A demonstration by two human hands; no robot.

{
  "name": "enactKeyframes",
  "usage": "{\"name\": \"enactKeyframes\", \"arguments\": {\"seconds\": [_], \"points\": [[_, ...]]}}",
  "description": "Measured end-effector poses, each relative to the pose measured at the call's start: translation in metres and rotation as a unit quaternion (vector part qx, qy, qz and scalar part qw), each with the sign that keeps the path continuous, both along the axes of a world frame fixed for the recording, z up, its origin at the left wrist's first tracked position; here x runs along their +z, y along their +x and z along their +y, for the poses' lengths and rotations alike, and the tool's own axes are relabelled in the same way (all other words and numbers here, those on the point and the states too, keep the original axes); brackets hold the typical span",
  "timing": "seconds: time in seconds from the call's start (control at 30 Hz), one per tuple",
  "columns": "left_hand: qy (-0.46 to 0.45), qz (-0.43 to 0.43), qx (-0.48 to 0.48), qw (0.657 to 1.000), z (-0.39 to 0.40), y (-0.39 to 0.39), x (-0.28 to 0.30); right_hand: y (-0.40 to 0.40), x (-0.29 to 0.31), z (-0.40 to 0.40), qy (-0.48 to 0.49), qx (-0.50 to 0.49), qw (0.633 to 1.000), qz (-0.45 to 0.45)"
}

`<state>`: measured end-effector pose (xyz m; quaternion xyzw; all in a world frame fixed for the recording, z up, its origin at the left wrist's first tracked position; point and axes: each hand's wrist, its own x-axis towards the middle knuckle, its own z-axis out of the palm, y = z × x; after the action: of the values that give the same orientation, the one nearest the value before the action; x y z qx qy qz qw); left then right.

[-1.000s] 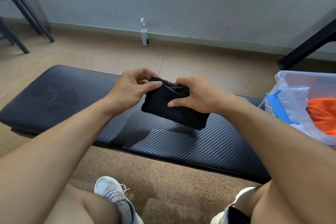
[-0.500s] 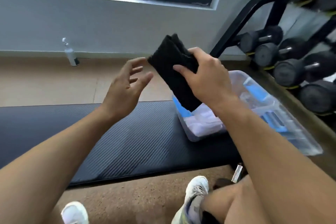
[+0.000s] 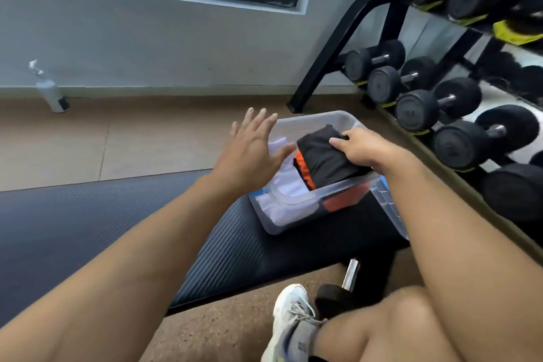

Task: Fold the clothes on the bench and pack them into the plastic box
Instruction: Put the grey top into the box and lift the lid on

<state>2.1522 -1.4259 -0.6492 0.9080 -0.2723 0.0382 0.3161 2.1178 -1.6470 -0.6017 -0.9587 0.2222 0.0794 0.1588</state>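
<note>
My right hand (image 3: 365, 150) is down in the plastic box (image 3: 311, 123), its fingers (image 3: 338, 141) curled over the edge of the folded black garment (image 3: 326, 156) and gripping it. That garment lies on top of an orange piece of clothing (image 3: 302, 169) at the right side of the box, and more orange shows through the clear front wall. White clothes (image 3: 289, 188) fill the left side of the box. My left hand (image 3: 252, 150) hovers over the box's left edge with its fingers straight and spread apart, holding nothing. The box stands on the right end of the dark ribbed desk (image 3: 88, 214). Beyond the box a black rack of dumbbells (image 3: 426, 103) runs along the right. A white bottle (image 3: 51, 94) stands on the floor by the wall at the left. Below, my sneaker (image 3: 291, 323) rests on the speckled floor, and just beside it lies a dumbbell (image 3: 340, 291) with a shiny handle.
</note>
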Motion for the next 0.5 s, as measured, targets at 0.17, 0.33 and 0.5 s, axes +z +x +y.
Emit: {"name": "enactKeyframes", "arguments": {"seconds": [0.17,0.33,0.5], "points": [[0.055,0.013,0.003,0.998,-0.01,0.011,-0.002,0.016,-0.009,-0.013,0.0,0.016,0.998,0.053],[0.121,0.015,-0.002,0.993,-0.014,0.014,-0.003,0.029,-0.019,-0.016,-0.081,0.012,0.991,0.108],[0.133,0.008,-0.005,0.991,-0.014,0.017,-0.005,0.028,0.012,0.012,-0.196,0.004,0.978,0.065]]}}
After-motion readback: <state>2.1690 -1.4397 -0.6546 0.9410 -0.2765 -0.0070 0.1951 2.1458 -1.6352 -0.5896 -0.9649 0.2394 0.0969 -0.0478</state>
